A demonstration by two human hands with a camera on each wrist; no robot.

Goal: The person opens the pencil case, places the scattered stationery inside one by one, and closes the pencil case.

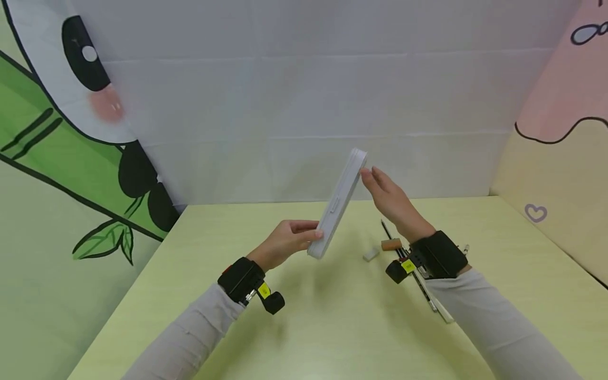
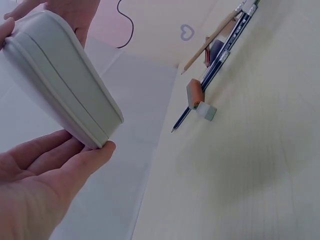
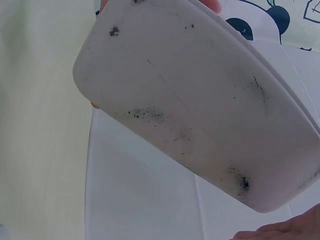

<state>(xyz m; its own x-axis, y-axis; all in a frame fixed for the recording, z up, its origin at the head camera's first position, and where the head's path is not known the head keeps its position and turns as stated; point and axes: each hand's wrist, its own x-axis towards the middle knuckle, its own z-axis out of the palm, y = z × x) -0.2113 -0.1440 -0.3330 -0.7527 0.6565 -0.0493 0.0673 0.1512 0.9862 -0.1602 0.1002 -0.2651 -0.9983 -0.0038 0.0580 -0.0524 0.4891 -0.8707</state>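
Note:
A closed white pencil case (image 1: 339, 206) is held tilted in the air above the pale green table (image 1: 332, 327). My left hand (image 1: 285, 243) grips its lower end, thumb and fingers curled round it (image 2: 40, 185). My right hand (image 1: 385, 195) touches the upper end with straight fingers; only its heel (image 3: 285, 232) shows in the right wrist view. The case's underside (image 3: 200, 100) is smudged with dark specks. A seam runs along its narrow side (image 2: 60, 80).
Under my right wrist on the table lie a brown eraser (image 1: 391, 244), a small white eraser (image 1: 371, 255), a dark pen (image 2: 220, 65) and a wooden pencil (image 2: 207, 47). A white backdrop (image 1: 304, 105) closes the table's far edge, with printed panels at both sides.

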